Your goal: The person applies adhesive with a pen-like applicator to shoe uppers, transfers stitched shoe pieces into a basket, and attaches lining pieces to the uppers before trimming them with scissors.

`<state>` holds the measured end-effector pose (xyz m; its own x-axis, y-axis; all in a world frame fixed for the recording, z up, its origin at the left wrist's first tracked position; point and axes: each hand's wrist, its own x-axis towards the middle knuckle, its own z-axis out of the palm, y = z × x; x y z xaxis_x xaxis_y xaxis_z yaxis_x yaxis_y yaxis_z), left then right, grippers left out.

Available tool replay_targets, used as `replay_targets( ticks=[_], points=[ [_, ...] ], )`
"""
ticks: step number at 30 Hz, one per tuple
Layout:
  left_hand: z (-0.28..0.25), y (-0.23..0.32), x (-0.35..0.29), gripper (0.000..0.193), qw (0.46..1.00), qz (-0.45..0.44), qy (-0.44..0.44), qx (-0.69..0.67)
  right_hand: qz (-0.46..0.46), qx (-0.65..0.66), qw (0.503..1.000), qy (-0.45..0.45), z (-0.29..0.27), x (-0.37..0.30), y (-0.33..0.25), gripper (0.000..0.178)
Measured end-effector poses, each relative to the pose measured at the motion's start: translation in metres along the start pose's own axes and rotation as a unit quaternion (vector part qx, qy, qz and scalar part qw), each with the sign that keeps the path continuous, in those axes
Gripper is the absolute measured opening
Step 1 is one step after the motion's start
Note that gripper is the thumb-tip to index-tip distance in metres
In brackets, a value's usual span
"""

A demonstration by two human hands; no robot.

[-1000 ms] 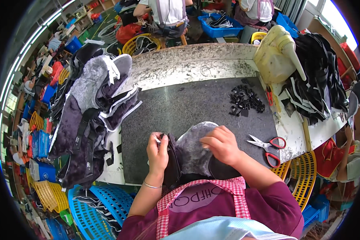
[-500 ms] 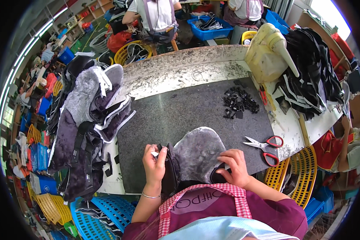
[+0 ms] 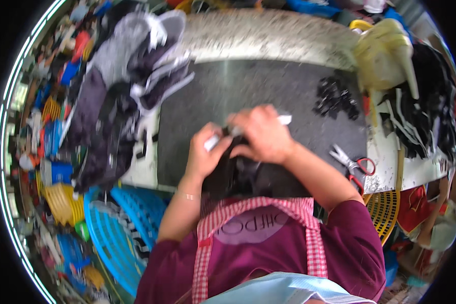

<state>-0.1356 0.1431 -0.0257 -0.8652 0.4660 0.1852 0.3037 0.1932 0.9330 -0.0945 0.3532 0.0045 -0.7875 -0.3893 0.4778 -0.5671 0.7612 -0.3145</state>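
A dark plush-lined fabric piece (image 3: 248,175) hangs bunched below my hands at the near edge of the grey mat (image 3: 187,101). My left hand (image 3: 204,154) is closed on its upper edge, with a small white bit showing by the thumb. My right hand (image 3: 263,134) reaches across close beside the left, its fingers curled on the same piece, blurred by motion. Another white tab (image 3: 285,119) shows by the right hand's knuckles. What the fingertips pinch is hidden. Red-handled scissors (image 3: 352,164) lie with blades apart right of my right forearm.
Plush and black fabric pieces (image 3: 106,76) are heaped at the left. Small black scraps (image 3: 334,99) lie on the mat's far right. A yellowish plastic jug (image 3: 382,55) stands behind them, beside black strips (image 3: 430,101). Blue (image 3: 106,238) and yellow (image 3: 385,213) baskets flank the table.
The plush piece went from spread with its grey face up to bunched and dark side showing. My right hand moved up and left to my left hand. The view tilted downward.
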Motion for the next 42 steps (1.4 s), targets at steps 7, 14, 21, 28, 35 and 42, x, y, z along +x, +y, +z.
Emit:
replay_targets(
  ticks=[7,14,21,28,35,42],
  points=[
    [0.01,0.039,0.0,0.008,0.992,0.051,0.015,0.117,0.071,0.061,0.993,0.065,0.007,-0.023,0.014,0.103],
    [0.033,0.032,0.012,0.01,0.98,0.138,0.016,0.145,0.025,0.103,0.992,0.068,0.007,-0.028,0.012,0.114],
    [0.035,0.03,0.005,0.012,0.991,0.107,0.006,0.074,-0.018,0.089,0.994,-0.056,-0.008,-0.012,0.007,0.113],
    [0.035,0.03,0.006,0.017,0.985,0.113,0.035,0.126,-0.068,0.029,0.996,-0.041,0.0,0.001,-0.002,0.114],
    [0.029,0.021,0.009,0.018,0.994,-0.05,0.024,0.094,0.029,0.13,0.99,-0.049,-0.026,-0.015,-0.009,0.094],
    [0.022,0.005,-0.001,0.005,0.995,-0.063,0.007,-0.076,0.309,-0.028,0.944,0.11,-0.078,-0.089,0.067,0.025]
  ],
)
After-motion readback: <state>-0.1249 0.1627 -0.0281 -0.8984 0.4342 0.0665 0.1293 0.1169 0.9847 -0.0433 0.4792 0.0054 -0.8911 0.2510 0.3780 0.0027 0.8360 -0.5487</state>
